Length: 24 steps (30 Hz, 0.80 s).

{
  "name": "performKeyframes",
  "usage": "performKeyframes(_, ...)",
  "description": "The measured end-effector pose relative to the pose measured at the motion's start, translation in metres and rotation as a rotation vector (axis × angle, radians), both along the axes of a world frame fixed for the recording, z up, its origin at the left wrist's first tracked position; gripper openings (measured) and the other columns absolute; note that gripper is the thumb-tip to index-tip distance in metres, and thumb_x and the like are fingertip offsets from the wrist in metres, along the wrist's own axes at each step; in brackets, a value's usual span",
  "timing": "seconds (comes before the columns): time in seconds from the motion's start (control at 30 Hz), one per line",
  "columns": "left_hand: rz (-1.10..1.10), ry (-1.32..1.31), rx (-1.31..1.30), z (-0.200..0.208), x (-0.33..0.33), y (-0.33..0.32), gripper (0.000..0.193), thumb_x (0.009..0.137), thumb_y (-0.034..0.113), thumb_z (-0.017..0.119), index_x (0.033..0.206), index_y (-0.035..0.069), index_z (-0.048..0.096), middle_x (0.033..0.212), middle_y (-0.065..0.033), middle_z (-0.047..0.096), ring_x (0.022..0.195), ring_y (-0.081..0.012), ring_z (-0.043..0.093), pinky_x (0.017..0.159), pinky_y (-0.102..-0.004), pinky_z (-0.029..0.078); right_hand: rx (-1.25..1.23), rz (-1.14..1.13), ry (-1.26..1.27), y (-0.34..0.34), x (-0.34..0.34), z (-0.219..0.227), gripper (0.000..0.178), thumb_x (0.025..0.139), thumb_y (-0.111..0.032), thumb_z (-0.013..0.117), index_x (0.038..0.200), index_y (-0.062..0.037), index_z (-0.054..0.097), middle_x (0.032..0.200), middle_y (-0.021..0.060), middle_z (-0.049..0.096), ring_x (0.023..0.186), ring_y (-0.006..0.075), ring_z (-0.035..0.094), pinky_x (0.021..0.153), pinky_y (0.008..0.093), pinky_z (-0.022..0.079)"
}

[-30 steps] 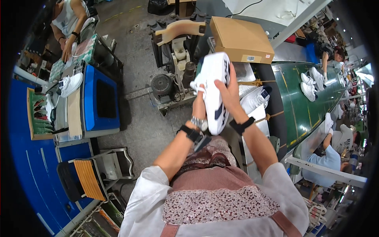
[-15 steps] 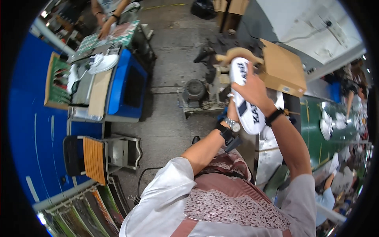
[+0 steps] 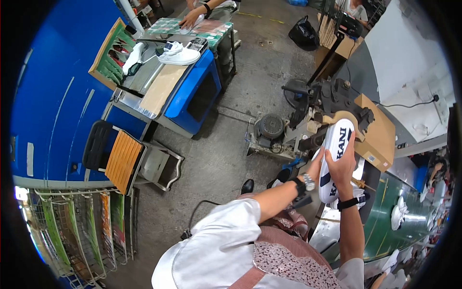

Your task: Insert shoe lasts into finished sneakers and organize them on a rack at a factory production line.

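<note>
Both my hands are closed around a white shoe [image 3: 340, 137], its white sole with black lettering facing me. My left hand [image 3: 315, 166] grips its left side, with the fingers partly hidden. On the right side, my right hand [image 3: 342, 166] wraps the sole, thumb lying across it. The shoe's far end is next to a tan curved pad [image 3: 328, 118] on a dark metal machine [image 3: 332, 98]; I cannot tell whether they touch. Its upper is mostly out of sight beneath the sole.
A motor [image 3: 270, 126] stands left of the machine, a cardboard box [image 3: 380, 144] right of it. White shoes lie on a green conveyor [image 3: 380, 236]. Leftward are a folding chair [image 3: 124, 159] and a blue-sided bench [image 3: 192, 103] bearing shoes. A co-worker's hand [image 3: 191, 18] is at a table beyond.
The view has swung left, so the scene sits further right and lower. My hands still hold the shoe near the pad, and more of the machine shows.
</note>
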<state>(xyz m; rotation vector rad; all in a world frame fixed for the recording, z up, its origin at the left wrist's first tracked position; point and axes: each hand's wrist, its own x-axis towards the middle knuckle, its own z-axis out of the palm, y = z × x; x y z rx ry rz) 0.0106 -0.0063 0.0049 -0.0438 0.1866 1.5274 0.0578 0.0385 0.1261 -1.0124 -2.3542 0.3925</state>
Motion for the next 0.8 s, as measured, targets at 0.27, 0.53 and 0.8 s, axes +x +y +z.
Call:
performKeyframes(0.27, 0.291, 0.197, -0.158, -0.031, 0.014, 0.012, 0.072, 0.100, 0.062, 0.052, 0.140, 0.002, 0.054, 0.125, -0.0062, 0.063, 0.107, -0.0184, 0.061, 0.097, -0.0327, 0.049, 0.098, -0.023, 0.081, -0.022, 0.004, 0.006, 0.111, 0.075, -0.033, 0.082, 0.158, 0.0029, 0.018, 0.137, 0.0319, 0.052, 0.114, 0.0451, 0.060, 0.093, 0.0469, 0.052)
performKeyframes(0.53, -0.151, 0.263, 0.002, 0.026, -0.031, -0.097, 0.086, 0.096, 0.068, 0.049, 0.150, 0.002, 0.040, 0.139, -0.0163, 0.059, 0.121, -0.0319, 0.061, 0.105, -0.0440, 0.048, -0.447, -0.094, 0.590, -0.088, 0.065, -0.011, 0.094, 0.092, -0.033, 0.071, 0.160, -0.0025, 0.014, 0.136, 0.0236, 0.056, 0.121, 0.0379, 0.058, 0.104, 0.0474, 0.047)
performKeyframes(0.8, -0.456, 0.901, -0.162, -0.003, -0.138, -0.192, 0.059, 0.069, 0.010, 0.062, 0.125, -0.008, 0.058, 0.112, -0.0128, 0.070, 0.096, -0.0237, 0.070, 0.082, -0.0348, 0.058, -1.646, 0.160, 1.373, -0.011, -0.005, -0.056, 0.056, 0.094, -0.052, 0.063, 0.133, -0.0108, 0.058, 0.115, 0.0128, 0.069, 0.103, 0.0261, 0.066, 0.094, 0.0449, 0.054)
